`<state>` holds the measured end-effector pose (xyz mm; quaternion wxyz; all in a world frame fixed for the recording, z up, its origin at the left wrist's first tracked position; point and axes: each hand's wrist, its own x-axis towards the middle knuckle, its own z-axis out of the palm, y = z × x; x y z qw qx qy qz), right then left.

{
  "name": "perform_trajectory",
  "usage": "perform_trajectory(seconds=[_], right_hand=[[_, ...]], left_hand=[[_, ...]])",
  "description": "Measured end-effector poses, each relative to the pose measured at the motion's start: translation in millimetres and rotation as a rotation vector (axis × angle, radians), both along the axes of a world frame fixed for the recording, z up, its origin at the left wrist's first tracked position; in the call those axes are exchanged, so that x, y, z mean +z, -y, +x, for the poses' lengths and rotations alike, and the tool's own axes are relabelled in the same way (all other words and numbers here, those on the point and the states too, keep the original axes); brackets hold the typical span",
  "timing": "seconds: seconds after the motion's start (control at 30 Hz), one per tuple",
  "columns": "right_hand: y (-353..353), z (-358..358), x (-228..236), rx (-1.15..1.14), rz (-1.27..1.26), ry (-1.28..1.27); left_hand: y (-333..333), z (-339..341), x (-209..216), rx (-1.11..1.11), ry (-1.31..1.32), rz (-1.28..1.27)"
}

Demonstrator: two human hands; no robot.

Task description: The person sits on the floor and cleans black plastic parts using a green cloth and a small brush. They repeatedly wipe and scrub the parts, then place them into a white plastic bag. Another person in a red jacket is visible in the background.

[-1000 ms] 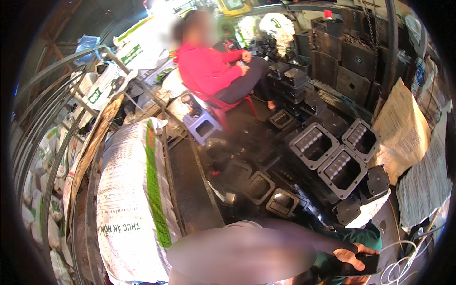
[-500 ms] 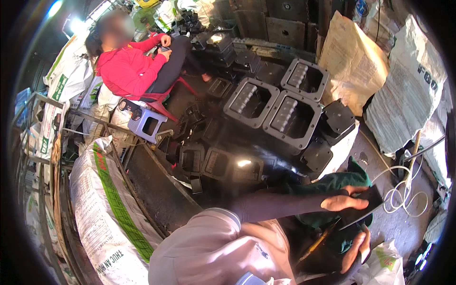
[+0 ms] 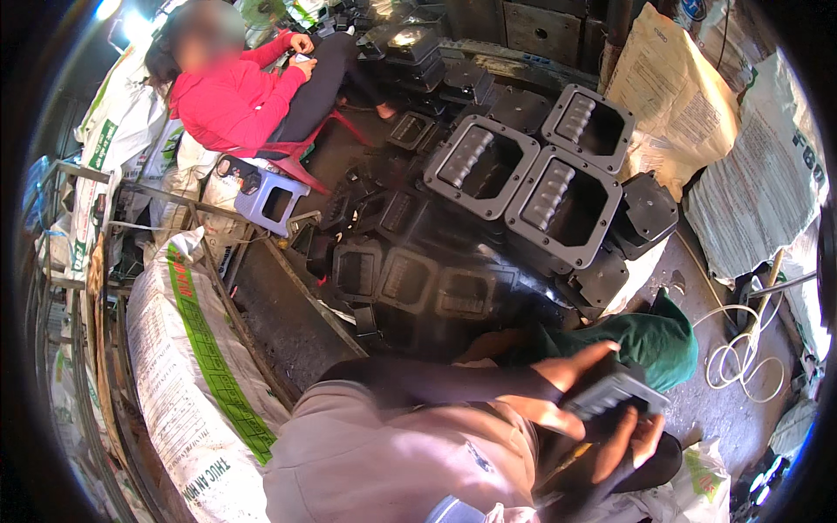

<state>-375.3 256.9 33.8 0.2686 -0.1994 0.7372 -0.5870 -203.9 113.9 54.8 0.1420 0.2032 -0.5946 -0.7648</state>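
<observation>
A black plastic housing with a ribbed grip bar (image 3: 602,399) is held up over my lap between both hands. My left hand (image 3: 560,376) grips its near left side, fingers spread along two edges. My right hand (image 3: 626,443) is closed on the lower right edge, slightly blurred. Beneath the housing lies green cloth (image 3: 670,344) over my leg. Part of a thin yellow-handled tool (image 3: 579,451) shows below the housing, its ends hidden. Larger grey-black housings of similar shape (image 3: 565,207) sit stacked just beyond my knees.
A person in red (image 3: 231,113) sits on a red stool (image 3: 323,152) at the far left. Nearby stands a blue-grey plastic stool (image 3: 272,202). Several smaller housings (image 3: 405,279) cover the floor. White sacks (image 3: 205,366), a brown paper sack (image 3: 671,96) and coiled white cable (image 3: 741,357) lie around.
The held part has turned from a flat dark face to its ribbed side and moved left, toward my body. My right hand has risen onto its edge. The whole view has shifted slightly.
</observation>
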Motion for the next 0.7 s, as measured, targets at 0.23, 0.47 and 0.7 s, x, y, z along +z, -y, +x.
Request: perform_trajectory(seconds=[0.23, 0.47, 0.7], right_hand=[[30.2, 21.5, -5.7, 0.749, 0.167, -0.226], [9.2, -15.9, -21.2, 0.567, 0.147, -0.245], [-16.7, -43.8, -27.2, 0.389, 0.225, -0.181]], left_hand=[[85.0, 222.9, -21.7, 0.077, 0.394, 0.195], [141.0, 392.8, -83.7, 1.239, 0.432, 0.439], [202.2, 436.0, -161.3, 1.675, 1.138, 0.033]])
